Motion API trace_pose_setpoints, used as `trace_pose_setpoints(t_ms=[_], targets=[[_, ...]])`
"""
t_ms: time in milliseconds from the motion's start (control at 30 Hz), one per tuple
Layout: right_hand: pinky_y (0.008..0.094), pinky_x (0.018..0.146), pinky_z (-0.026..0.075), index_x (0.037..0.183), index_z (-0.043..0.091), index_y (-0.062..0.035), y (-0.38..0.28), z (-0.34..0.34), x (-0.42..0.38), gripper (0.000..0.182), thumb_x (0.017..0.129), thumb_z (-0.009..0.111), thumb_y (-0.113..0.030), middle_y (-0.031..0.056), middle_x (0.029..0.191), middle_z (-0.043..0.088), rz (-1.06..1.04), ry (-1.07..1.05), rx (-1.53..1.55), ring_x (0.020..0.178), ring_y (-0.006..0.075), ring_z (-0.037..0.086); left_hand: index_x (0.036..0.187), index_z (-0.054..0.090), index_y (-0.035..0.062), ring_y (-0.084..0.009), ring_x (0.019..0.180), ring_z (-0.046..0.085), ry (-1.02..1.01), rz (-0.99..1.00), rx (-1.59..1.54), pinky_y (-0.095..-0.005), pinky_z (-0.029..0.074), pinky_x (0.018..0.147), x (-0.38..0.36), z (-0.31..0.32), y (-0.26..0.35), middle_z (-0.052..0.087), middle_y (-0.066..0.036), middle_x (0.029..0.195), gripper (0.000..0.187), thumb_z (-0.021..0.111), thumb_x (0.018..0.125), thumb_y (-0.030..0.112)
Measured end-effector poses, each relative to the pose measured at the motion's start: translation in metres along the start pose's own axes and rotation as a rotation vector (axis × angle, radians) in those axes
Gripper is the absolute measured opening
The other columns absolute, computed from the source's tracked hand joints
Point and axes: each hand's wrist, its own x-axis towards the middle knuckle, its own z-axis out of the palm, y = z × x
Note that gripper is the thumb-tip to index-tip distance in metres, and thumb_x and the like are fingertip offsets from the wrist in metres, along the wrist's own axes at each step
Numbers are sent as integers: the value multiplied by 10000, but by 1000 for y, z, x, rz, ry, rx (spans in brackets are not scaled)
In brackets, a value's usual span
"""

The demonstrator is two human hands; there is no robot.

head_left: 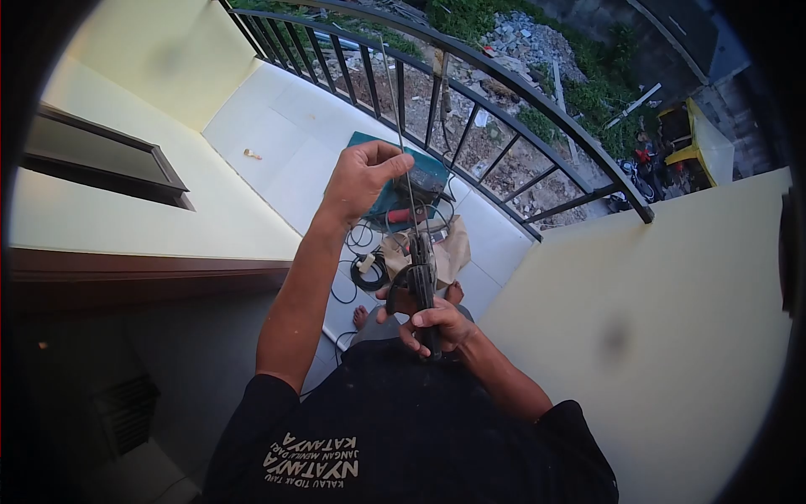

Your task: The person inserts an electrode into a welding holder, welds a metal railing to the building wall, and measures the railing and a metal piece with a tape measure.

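Note:
My right hand [445, 326] is wrapped round the dark handle of an electrode holder [421, 269], held upright in front of my body. From its jaws a long, thin welding rod [387, 76] rises towards the railing. My left hand [363, 178] pinches that rod between thumb and fingers, partway up. Below the hands, a brown cloth or paper piece [454, 250] lies on the tiles near my feet. Beside it are a coiled black cable [369, 274] and a red tool [405, 216], partly hidden by the rod and holder.
A teal sheet or case [359, 141] with a dark machine [426, 178] on it sits by the black metal railing [537, 172]. Cables trail over the white floor tiles [273, 126]. A small brush [252, 154] lies left. Cream walls [655, 328] flank the balcony; rubble lies beyond.

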Motion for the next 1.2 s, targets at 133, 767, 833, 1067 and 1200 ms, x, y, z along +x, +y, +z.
trace_pose_setpoints(t_ms=[133,767,833,1067,1200], targets=[[237,420,481,1453,283,54,-1,0,-1,746,831,644,-144,224,1184,506,2,19,-19,643,171,583,937,700,-45,-109,770,637,67,26,83,-249,498,725,2,-1,-6,707,-83,839,274,774,847,204],[329,497,510,1526,254,-115,0,-8,-7,682,934,592,-147,114,827,587,-45,568,-543,568,165,597,982,663,87,-109,849,598,223,-307,-315,-276,473,775,-5,-33,-72,670,-11,932,169,706,922,238],[328,501,512,1539,230,-116,-1,-2,-10,685,945,571,-129,106,825,584,-80,565,-610,576,165,600,977,658,88,-113,848,600,232,-305,-367,-282,478,775,-9,-39,-79,670,-14,932,160,700,925,234],[308,486,499,1561,194,-112,-20,26,-17,678,972,529,-121,88,757,587,56,762,-977,519,160,582,969,640,98,-128,842,605,221,-360,-433,-303,496,772,-9,-53,-105,664,-22,920,143,672,942,236],[301,475,483,1385,367,42,-8,1,-22,490,965,555,-128,87,733,603,51,986,-1377,522,152,593,901,650,120,-103,787,615,242,-375,-480,-276,487,734,-15,-45,-108,669,6,863,134,675,939,246]])
